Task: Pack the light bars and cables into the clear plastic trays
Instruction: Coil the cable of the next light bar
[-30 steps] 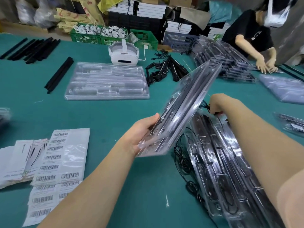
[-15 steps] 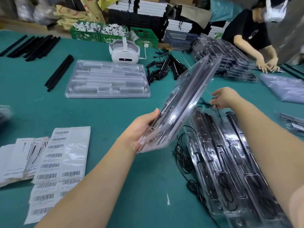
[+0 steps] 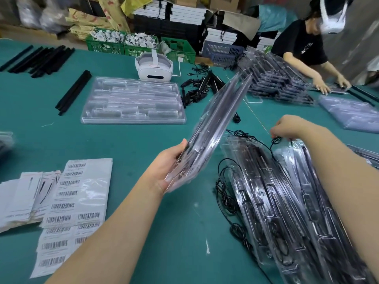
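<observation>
The left hand (image 3: 167, 162) grips a tilted filled tray (image 3: 207, 138) above the table (image 3: 143, 144); the right hand (image 3: 287, 127) pinches a cable (image 3: 275, 140) over the lying trays (image 3: 276, 201). The cable may snag, or the tilted tray may spill.

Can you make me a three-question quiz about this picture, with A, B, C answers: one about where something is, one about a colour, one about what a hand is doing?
1. Where is the white headset?
A. On the table behind the empty clear tray
B. Inside a green crate
C. On the barcode labels

2. What colour is the table?
A. Red
B. Teal green
C. Yellow

3. What is the left hand doing?
A. Lying flat on the table
B. Pointing at the labels
C. Holding a tilted packed tray up off the table

Answers: 1 A, the headset sits just past the tray's far edge. 2 B, the surface is teal all over. 3 C, the grip is round the tray's lower end.
</observation>
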A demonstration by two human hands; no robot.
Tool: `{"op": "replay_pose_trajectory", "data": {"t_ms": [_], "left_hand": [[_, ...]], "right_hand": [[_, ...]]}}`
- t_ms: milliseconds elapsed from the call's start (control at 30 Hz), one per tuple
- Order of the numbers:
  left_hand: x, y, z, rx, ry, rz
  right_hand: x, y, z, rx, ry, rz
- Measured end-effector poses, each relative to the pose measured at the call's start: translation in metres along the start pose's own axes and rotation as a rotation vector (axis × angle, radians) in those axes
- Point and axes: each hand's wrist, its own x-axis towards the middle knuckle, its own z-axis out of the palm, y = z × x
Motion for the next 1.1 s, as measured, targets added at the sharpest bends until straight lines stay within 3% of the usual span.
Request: {"op": "replay_pose_trajectory", "data": {"t_ms": [200,367,633,767,933,1100], "left_hand": [[-0.007,0.002,0.007,0.035,0.0,0.015],[-0.01,0.004,0.011,0.124,0.057,0.034],[-0.009,0.005,0.009,0.152,0.082,0.051],[-0.007,0.004,0.008,0.184,0.087,0.033],[-0.006,0.003,0.009,0.141,0.074,0.024],[-0.006,0.006,0.012,0.137,0.081,0.078]], "right_hand": [[-0.006,-0.017,0.019,-0.31,-0.026,0.005],[0.001,-0.026,0.036,-0.381,-0.15,-0.061],[0.004,-0.028,0.042,-0.405,-0.06,0.041],[0.007,-0.021,0.039,-0.36,0.048,0.125],[0.019,-0.027,0.014,-0.199,0.356,0.166],[0.016,-0.055,-0.026,0.282,0.533,-0.081]]}}
